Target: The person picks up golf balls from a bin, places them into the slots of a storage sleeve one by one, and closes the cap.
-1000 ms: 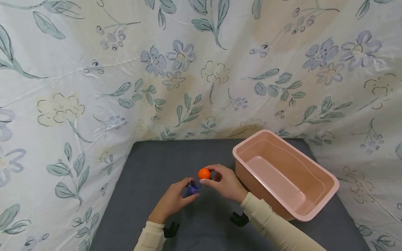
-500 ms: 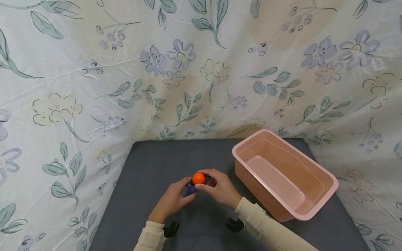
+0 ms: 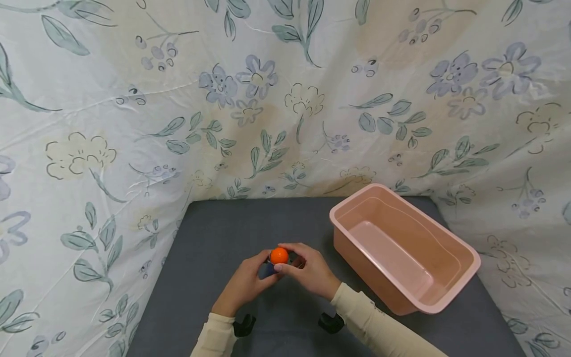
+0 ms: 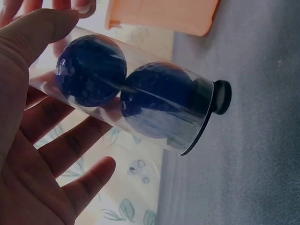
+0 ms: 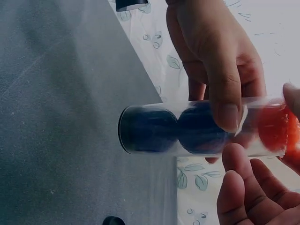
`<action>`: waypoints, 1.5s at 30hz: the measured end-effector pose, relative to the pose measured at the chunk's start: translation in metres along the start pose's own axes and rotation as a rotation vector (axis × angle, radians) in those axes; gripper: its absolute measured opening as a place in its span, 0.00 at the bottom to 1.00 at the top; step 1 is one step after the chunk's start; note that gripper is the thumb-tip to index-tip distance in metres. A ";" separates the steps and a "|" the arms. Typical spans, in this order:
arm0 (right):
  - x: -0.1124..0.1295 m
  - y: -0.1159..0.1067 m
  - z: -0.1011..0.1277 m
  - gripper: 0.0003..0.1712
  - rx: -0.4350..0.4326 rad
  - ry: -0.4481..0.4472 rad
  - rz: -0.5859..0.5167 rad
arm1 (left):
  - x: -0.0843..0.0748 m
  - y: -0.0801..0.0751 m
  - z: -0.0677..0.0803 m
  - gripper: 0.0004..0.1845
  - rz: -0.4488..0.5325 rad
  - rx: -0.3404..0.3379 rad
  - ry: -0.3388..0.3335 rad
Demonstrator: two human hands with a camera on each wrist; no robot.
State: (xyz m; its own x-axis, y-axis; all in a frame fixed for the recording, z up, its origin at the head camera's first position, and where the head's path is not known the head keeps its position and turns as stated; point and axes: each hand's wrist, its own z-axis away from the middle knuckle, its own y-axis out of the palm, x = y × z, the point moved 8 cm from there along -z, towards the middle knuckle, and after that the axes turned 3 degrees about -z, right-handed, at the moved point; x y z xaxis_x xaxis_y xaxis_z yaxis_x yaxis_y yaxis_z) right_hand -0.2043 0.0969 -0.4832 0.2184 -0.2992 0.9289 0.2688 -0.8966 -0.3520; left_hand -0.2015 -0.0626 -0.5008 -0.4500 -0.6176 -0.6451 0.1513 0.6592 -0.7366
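My left hand [image 3: 243,285] grips a clear tube [image 5: 166,152] between its thumb and fingers, above the table. Two dark blue balls [image 4: 91,70] lie one on the other inside, toward the tube's dark-rimmed base. An orange ball [image 3: 279,256] is at the tube's upper mouth, and part of it shows through the clear wall in the right wrist view. Thumb and fingers of my right hand [image 3: 314,272] hold this ball. In the head view, the hands hide much of the tube.
A pink rectangular tub [image 3: 339,238] stands on the dark grey table [image 3: 232,223], to the right of the hands. Flower-printed cloth [image 3: 250,163] hangs behind the table and at its sides. Black wrist mounts [image 3: 331,323] sit under both sleeves.
My right hand has brought the orange ball left and slightly down, from beside the tube onto its mouth. My left hand has kept its grip on the tube nearly in place.
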 end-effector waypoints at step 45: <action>-0.074 -0.010 -0.007 0.27 -0.080 0.139 -0.004 | 0.056 0.046 0.005 0.26 0.032 0.010 -0.133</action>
State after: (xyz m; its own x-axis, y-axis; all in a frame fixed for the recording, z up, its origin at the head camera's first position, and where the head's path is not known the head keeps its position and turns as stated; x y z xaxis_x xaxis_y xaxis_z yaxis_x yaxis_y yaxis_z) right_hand -0.2298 0.1251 -0.5473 0.0845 -0.3327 0.9392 0.1930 -0.9193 -0.3430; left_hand -0.2149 -0.0690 -0.5722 -0.3244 -0.6481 -0.6890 0.1726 0.6756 -0.7168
